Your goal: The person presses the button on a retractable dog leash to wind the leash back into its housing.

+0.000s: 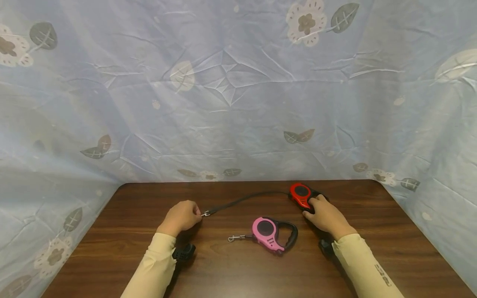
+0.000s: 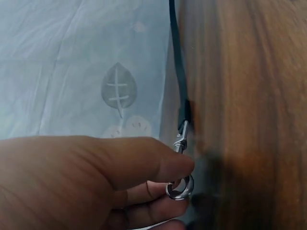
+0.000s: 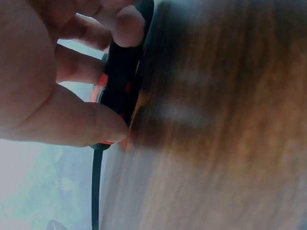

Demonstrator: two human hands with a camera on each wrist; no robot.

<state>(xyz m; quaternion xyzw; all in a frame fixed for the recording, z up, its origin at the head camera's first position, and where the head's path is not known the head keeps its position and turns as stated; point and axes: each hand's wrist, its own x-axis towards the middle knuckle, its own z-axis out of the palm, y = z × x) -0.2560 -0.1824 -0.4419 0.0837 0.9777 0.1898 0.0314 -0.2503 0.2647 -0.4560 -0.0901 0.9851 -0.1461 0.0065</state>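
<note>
Faces a creased, pale blue cloth, printed with flowers and leaves, at twelve o'clock beyond a brown wood-grained table. Takes as the clock's centre, in the head view, the pink leash reel, lying flat on the wood, untouched and between the two forearms. Shows its black handle loop at three o'clock and its metal clasp at nine.

Pinches in the left hand, toward ten o'clock, the silver snap hook, with thumb laid across it and ring visible just below the thumb. Grips in the right hand, between two and three o'clock, the red leash reel, itself between one and two o'clock near the table's far edge, with thumb and fingers on the casing.

Has the black cord running from the red leash reel, curving by eleven o'clock, down to the silver snap hook. Wears cream sleeves and, at the left wrist, a black device between eight and nine o'clock.
</note>
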